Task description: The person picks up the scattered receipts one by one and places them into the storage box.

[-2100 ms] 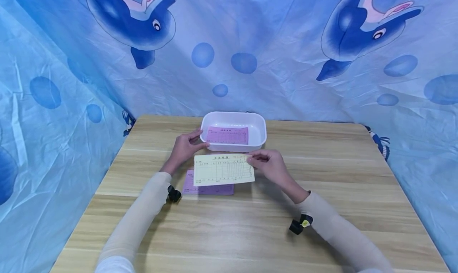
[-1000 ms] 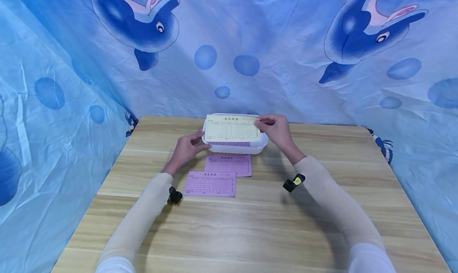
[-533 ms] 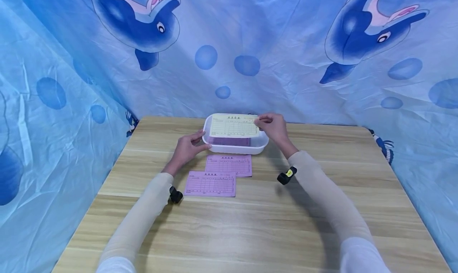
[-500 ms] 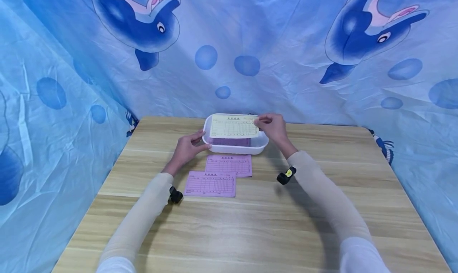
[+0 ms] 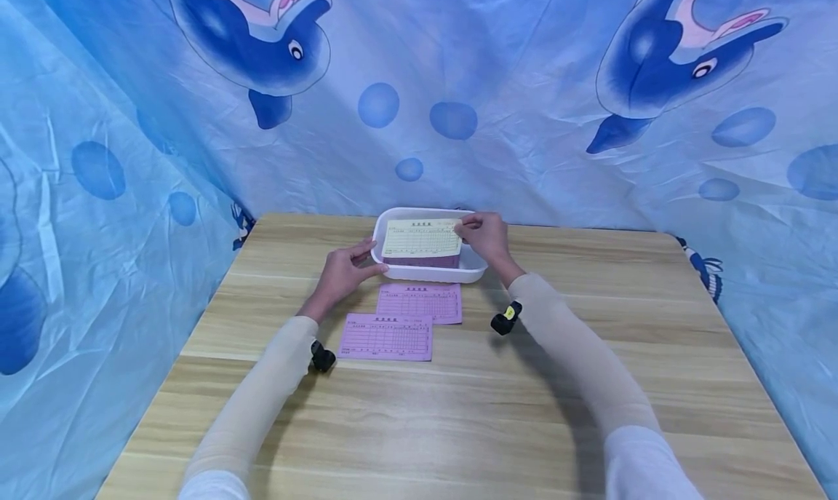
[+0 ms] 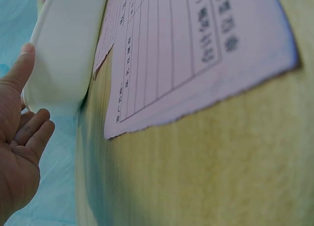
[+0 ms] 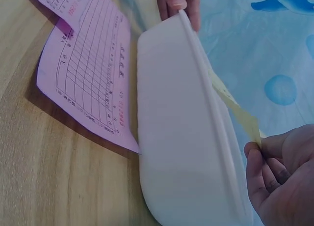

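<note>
My right hand (image 5: pixel 487 239) pinches a pale yellow receipt form (image 5: pixel 420 238) by its right edge, inside a white plastic tub (image 5: pixel 432 274). In the right wrist view the yellow form (image 7: pixel 241 114) rises past the tub's rim to the thumb and fingertips. Under it, partly hidden, a purple form (image 5: pixel 425 262) lies in the tub. My left hand (image 5: pixel 340 276) holds the tub's left end, thumb at the front corner and fingers along the side. Two purple receipt forms lie on the table before the tub: a rear one (image 5: pixel 425 301) and a front one (image 5: pixel 385 338) slightly overlapping it.
The wood-grain table (image 5: pixel 419 427) reaches forward to a blue curtain (image 5: pixel 543 165) printed with dolphins, which also hangs along both sides. A small black camera (image 5: pixel 321 356) sits on the left wrist and another black camera (image 5: pixel 505 318) on the right.
My right hand has carried the yellow form from above the purple forms on the table forward over the tub, then lowered it inside. The left hand has stayed on the tub.
</note>
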A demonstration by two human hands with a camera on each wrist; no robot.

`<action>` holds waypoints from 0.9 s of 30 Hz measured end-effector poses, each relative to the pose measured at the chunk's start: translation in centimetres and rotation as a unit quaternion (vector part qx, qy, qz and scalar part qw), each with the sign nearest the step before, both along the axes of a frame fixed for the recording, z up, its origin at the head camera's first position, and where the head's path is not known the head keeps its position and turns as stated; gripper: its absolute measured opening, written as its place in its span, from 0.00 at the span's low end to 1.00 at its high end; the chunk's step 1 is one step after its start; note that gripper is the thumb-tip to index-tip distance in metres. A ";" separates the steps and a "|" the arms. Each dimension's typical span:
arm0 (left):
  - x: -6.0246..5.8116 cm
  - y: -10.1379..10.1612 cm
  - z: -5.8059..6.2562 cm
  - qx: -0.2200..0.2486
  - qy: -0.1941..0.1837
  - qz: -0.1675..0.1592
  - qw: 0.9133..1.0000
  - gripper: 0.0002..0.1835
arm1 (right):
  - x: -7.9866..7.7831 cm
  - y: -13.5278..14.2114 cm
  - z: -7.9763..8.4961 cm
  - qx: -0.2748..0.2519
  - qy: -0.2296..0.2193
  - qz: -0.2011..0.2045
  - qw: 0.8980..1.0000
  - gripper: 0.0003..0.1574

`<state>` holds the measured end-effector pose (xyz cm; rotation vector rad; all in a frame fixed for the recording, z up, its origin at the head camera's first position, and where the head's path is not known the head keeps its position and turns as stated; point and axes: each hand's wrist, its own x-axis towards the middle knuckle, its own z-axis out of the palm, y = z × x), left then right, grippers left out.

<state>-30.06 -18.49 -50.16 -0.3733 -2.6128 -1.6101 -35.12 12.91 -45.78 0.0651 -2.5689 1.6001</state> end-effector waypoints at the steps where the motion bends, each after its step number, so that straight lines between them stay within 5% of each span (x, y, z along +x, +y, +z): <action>1: 0.0 0.0 0.0 0.000 0.001 0.000 1.000 0.44 | -0.1 -0.1 -0.1 0.006 0.000 -0.002 1.000 0.14; 19: 0.1 0.0 0.2 -0.006 0.002 0.005 1.000 0.44 | -0.7 -1.7 -0.8 0.140 0.014 -0.002 0.990 0.11; 27: 0.0 -0.1 0.1 -0.008 0.003 0.003 1.000 0.43 | -0.8 -1.5 -1.0 0.142 0.014 0.000 0.990 0.11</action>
